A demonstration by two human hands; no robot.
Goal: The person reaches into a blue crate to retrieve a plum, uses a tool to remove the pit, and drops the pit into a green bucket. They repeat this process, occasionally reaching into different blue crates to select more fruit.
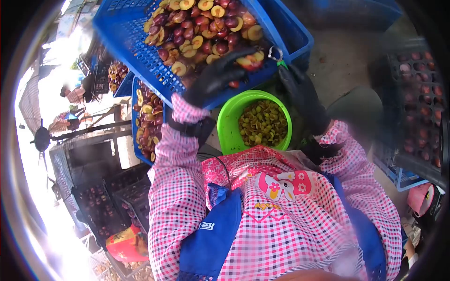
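My left hand [218, 77], in a black glove, is closed on a cut plum [252, 61] with yellow flesh and red skin. A bit of red shows under the palm too. My right hand [302, 91], also black-gloved, grips a small pitting tool [276, 55] with a metal loop and green handle, close beside the plum but apart from it. Beyond my left hand a blue crate [126, 40] holds many halved plums [206, 28]. Below and between both hands stands a lime-green bucket [227, 124] partly filled with small yellow-green pieces [262, 122] resembling pits.
More halved plums [147, 117] fill another blue crate at left. Dark trays of whole plums [422, 93] are stacked at right. Black crates [101, 201] and a red-and-yellow bag [126, 244] lie at lower left. Other people [70, 122] are at far left.
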